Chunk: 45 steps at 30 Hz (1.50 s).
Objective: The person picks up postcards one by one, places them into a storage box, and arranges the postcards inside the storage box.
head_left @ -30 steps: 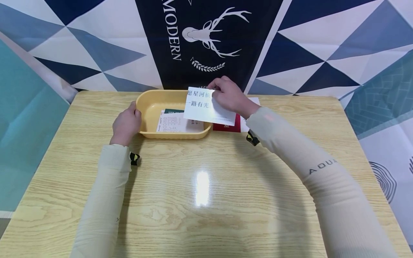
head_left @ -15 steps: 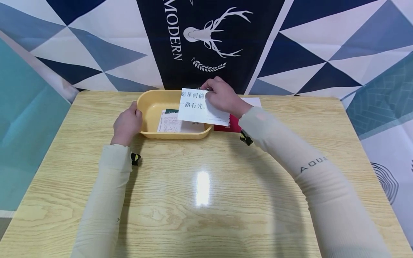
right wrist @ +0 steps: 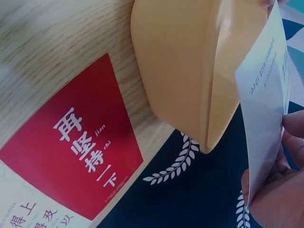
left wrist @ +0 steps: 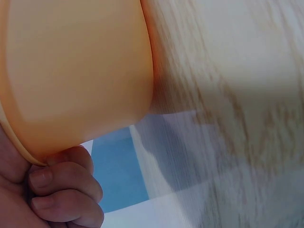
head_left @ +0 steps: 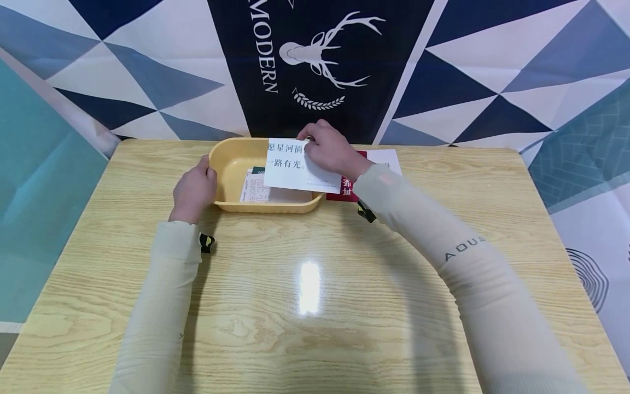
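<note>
A yellow plastic basket (head_left: 223, 175) stands at the back of the table, and my left hand (head_left: 194, 189) grips its left rim. In the left wrist view, curled fingers (left wrist: 66, 190) lie at the basket's edge. My right hand (head_left: 332, 150) pinches a white card (head_left: 290, 172) with printed Chinese characters by its upper right part. This card is held over the right half of the basket. Inside the basket lie a white card with pink print (head_left: 256, 189) and a dark green card (head_left: 258, 170), partly hidden under the held card.
Right of the basket a red card (right wrist: 90, 147) with white characters lies on the wooden table (head_left: 256, 295). Beside it is a white card (head_left: 386, 158), partly covered by my right arm. A patterned backdrop (head_left: 315, 65) rises just behind the table's back edge.
My right hand has moved left with the white card, bringing it further over the basket. More of the red card shows now. My left hand stays on the rim.
</note>
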Tool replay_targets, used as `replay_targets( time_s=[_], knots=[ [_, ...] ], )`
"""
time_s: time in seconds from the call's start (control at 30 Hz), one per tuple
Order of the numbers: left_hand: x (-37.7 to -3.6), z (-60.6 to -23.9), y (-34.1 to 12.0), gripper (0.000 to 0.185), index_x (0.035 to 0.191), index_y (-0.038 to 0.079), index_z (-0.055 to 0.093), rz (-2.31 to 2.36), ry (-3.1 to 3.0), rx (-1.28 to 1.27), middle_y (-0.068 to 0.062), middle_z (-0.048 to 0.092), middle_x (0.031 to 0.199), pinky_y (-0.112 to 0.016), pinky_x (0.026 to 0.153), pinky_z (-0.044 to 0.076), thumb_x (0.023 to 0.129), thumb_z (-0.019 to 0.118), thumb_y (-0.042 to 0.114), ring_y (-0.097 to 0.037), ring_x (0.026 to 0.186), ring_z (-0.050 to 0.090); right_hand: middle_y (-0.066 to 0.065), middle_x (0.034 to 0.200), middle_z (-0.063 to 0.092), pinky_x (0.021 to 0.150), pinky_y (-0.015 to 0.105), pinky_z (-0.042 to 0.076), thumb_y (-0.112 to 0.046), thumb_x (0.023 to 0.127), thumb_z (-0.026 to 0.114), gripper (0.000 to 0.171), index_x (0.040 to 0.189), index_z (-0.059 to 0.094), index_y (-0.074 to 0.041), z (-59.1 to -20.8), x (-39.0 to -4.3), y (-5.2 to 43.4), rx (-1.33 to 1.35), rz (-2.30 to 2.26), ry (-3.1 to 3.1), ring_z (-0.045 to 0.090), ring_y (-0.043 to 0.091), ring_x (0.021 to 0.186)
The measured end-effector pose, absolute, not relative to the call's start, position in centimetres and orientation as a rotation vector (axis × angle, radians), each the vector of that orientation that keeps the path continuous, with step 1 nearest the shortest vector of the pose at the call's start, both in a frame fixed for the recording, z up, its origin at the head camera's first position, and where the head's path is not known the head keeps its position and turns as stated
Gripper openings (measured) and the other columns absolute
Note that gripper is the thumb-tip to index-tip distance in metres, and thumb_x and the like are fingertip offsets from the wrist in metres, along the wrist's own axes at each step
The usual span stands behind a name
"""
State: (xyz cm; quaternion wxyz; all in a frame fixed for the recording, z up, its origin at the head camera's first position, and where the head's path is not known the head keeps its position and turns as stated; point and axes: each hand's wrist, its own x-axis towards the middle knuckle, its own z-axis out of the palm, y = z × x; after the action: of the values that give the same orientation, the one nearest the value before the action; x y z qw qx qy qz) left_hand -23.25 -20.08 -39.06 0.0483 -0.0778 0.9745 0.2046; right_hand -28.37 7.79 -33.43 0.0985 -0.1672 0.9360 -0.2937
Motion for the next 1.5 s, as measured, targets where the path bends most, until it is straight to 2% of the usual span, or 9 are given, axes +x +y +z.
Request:
replay_targets(
  time_s=[0.17,0.5,0.77,1.5],
  knots=[
    [-23.3,-39.1,-20.1,0.052,0.15,0.01,0.022,0.622,2.965,-0.233,-0.028,0.058,0.114,-0.049,0.067,0.044,0.1,0.02,0.027,-0.038,0.085,0.057,0.005,0.107,0.046,0.089,0.03,0.035,-0.017,0.093,0.04,0.032,0.119,0.057,-0.013,-33.4,-28.4,7.2,-0.525,-0.856,2.776,0.044,0.02,0.099],
    [-23.2,-39.1,-20.2,0.052,0.149,0.01,0.023,0.632,2.967,-0.217,-0.028,0.058,0.109,-0.048,0.065,0.043,0.1,0.019,0.027,-0.038,0.083,0.057,0.003,0.11,0.046,0.092,0.029,0.036,-0.019,0.094,0.04,0.033,0.121,0.056,-0.015,-33.3,-28.6,5.8,-0.5,-0.83,2.77,0.045,0.018,0.101],
    [-23.3,-38.9,-20.1,0.051,0.148,0.009,0.025,0.627,2.978,-0.216,-0.03,0.057,0.114,-0.052,0.069,0.044,0.1,0.019,0.026,-0.043,0.09,0.059,0.003,0.112,0.047,0.093,0.03,0.036,-0.018,0.094,0.04,0.032,0.121,0.056,-0.015,-33.4,-28.5,4.8,-0.547,-0.806,2.777,0.046,0.018,0.101],
    [-23.3,-38.9,-20.1,0.051,0.149,0.011,0.023,0.618,2.951,-0.236,-0.028,0.056,0.118,-0.052,0.071,0.044,0.101,0.019,0.026,-0.042,0.093,0.058,0.002,0.119,0.045,0.098,0.029,0.036,-0.023,0.096,0.042,0.035,0.128,0.052,-0.017,-34.5,-28.8,3.7,-0.489,-0.77,2.746,0.045,0.017,0.105]
  ],
)
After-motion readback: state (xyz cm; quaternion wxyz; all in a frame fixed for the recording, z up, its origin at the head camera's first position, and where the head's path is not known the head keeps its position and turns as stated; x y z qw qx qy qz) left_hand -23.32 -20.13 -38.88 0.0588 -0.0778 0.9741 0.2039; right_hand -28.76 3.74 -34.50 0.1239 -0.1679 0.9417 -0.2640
